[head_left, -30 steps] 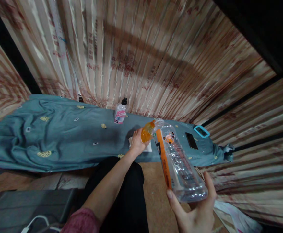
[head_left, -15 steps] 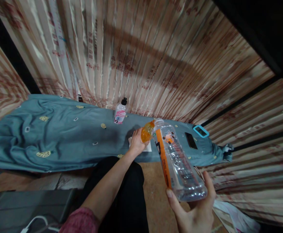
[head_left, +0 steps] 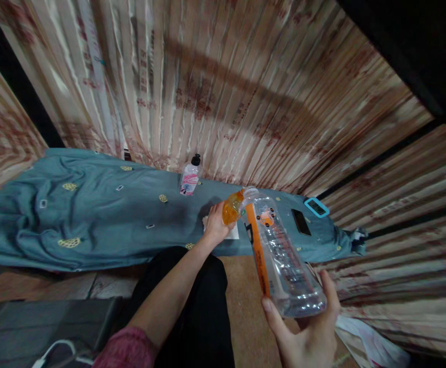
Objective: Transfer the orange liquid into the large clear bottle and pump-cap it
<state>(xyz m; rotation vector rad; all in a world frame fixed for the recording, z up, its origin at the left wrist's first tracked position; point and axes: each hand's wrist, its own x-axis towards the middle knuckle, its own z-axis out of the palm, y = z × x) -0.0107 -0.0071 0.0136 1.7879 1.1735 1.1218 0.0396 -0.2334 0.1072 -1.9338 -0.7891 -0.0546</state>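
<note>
My left hand (head_left: 215, 225) is closed around a small bottle of orange liquid (head_left: 232, 207), tilted with its neck toward the upper right. In my right hand (head_left: 309, 327) is a large clear plastic bottle (head_left: 284, 255) with an orange label, gripped by its base. The big bottle leans so that its mouth meets the small bottle's neck; whether the rims touch or overlap I cannot tell. Under my left hand lies a white paper (head_left: 233, 233), partly covered by the hand.
A pump-top bottle (head_left: 190, 176) with a pink label stands on the teal patterned cloth (head_left: 103, 220) near the curtain (head_left: 207, 92). To the right lie a dark phone (head_left: 301, 222) and a blue-framed digital clock (head_left: 317, 207). A grey case (head_left: 46, 327) with a white cable sits lower left.
</note>
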